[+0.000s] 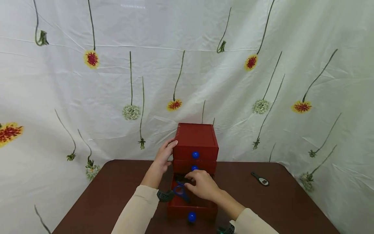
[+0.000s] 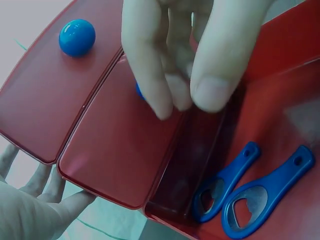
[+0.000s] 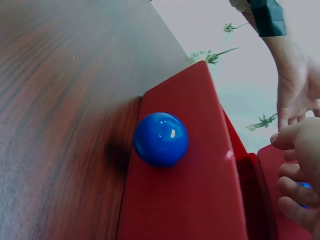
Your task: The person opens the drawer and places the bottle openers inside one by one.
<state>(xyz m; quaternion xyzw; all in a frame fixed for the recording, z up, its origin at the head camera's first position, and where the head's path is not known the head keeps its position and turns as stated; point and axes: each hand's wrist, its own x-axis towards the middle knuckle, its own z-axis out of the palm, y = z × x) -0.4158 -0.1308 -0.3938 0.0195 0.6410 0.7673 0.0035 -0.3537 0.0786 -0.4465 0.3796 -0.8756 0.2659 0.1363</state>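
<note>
A small red drawer cabinet (image 1: 196,136) with blue knobs stands on the table. My left hand (image 1: 162,156) rests against its left side, fingers along the upper drawers. The lowest drawer (image 1: 178,212) is pulled out toward me. Inside it lie two blue bottle openers, a larger opener (image 2: 272,200) beside a smaller opener (image 2: 227,180). Above this drawer hovers my right hand (image 1: 204,185), its fingers loosely bent near the cabinet front. Nothing shows between the right thumb and fingers in the left wrist view.
A dark bottle opener (image 1: 260,179) lies on the brown table (image 1: 245,201) to the right of the cabinet. Behind the table hangs a white cloth (image 1: 204,74) printed with flowers. The drawer's blue knob (image 3: 160,139) sticks out toward the table's near side.
</note>
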